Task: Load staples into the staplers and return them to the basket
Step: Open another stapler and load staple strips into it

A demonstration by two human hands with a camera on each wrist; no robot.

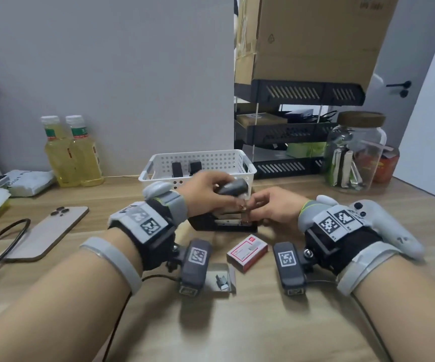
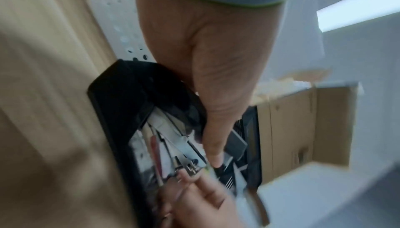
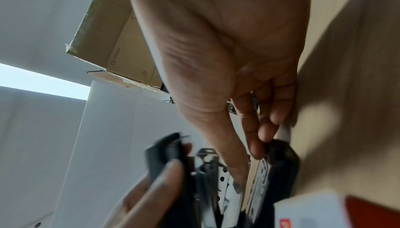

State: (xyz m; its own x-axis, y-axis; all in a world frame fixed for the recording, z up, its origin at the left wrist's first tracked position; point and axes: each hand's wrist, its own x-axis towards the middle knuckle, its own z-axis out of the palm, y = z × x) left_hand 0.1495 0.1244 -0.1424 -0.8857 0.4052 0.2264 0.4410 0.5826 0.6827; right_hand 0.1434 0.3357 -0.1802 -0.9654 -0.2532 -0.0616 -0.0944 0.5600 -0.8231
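A black stapler [image 1: 221, 222] lies open on the wooden table in front of the white basket [image 1: 240, 159]. My left hand [image 1: 220, 185] grips its raised top cover [image 1: 233, 188]. My right hand [image 1: 254, 205] pinches the front end of the metal magazine [image 2: 190, 166], thumb between magazine and base [image 3: 281, 166]. Whether a staple strip is between the fingers is hidden. Two more black staplers [image 1: 176, 169] stand in the basket. A red staple box [image 1: 247, 250] and its open inner tray [image 1: 220, 279] with staples lie near my wrists.
A phone [image 1: 48, 232] and a black cable [image 1: 2, 241] lie on the left. Two yellow bottles [image 1: 74, 152] stand at the back left. A glass jar [image 1: 355, 155], black letter trays [image 1: 289, 131] and a cardboard box [image 1: 315, 37] fill the back right.
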